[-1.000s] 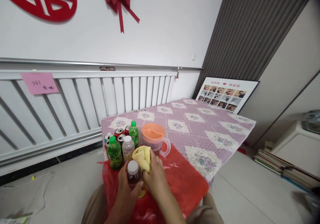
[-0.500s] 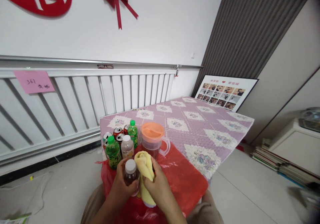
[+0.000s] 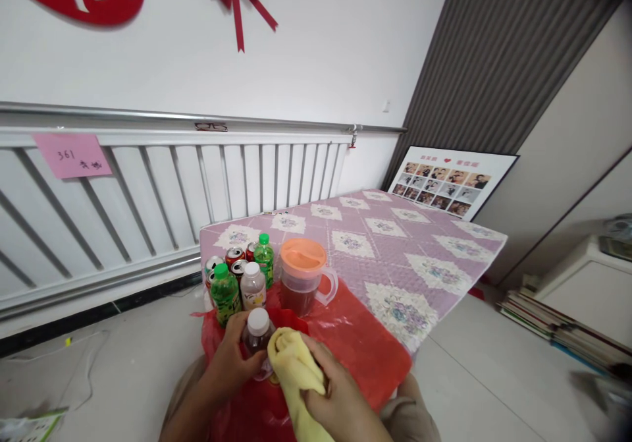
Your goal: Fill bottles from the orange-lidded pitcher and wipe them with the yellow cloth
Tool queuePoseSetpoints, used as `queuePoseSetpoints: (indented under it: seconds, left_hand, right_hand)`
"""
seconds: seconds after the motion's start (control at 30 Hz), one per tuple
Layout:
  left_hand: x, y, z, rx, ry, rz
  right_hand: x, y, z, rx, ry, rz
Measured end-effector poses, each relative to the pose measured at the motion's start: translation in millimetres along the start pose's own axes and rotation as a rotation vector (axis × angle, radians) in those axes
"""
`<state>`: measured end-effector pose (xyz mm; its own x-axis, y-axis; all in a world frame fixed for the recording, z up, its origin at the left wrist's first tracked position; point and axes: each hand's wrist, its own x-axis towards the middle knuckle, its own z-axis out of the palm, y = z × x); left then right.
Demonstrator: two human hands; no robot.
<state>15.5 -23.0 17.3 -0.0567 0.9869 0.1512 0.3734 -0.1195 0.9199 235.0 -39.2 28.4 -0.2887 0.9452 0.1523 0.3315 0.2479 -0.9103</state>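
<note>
My left hand (image 3: 232,356) is wrapped round a clear bottle (image 3: 258,332) with a white cap and dark liquid inside, which stands upright on the red plastic bag (image 3: 365,343). In my right hand (image 3: 340,389) is a folded yellow cloth (image 3: 293,369), its rolled upper end right beside the bottle. Whether the cloth touches the bottle I cannot tell. Behind the bottle stands a white-capped bottle with a pale label (image 3: 253,288). A lidded pitcher (image 3: 302,277) with an orange top and dark liquid sits to its right.
Two green-capped bottles, one in front (image 3: 225,295) and one behind (image 3: 265,261), stand among several drink cans (image 3: 235,255) at the left. The table has a purple floral cover (image 3: 355,244). A white radiator (image 3: 162,185) runs along the wall; a photo board (image 3: 449,182) leans at the back right.
The yellow cloth in my right hand has moved down and to the right, tilting away from the bottle. My left hand keeps its hold on the bottle. The view has shifted slightly.
</note>
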Motion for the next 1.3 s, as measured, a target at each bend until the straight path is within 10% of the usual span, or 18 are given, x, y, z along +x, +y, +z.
queuePoseSetpoints:
  seconds: [0.3,0.6,0.97,1.3]
  left_hand:
    - [2,-2,-1.2,-0.196,-0.18,0.0]
    - [1,-11,-2.4,-0.2,-0.171,0.014]
    - [2,-8,-1.5,-0.216,-0.163,-0.001]
    - [5,-32,-5.9,-0.174,-0.184,-0.013]
  right_hand:
    - [32,-14,7,-0.192,0.248,-0.068]
    - [35,-3,30,-0.47,0.092,0.07]
    - [27,-24,19,-0.26,0.206,-0.005]
    - [21,7,27,-0.286,0.08,0.119]
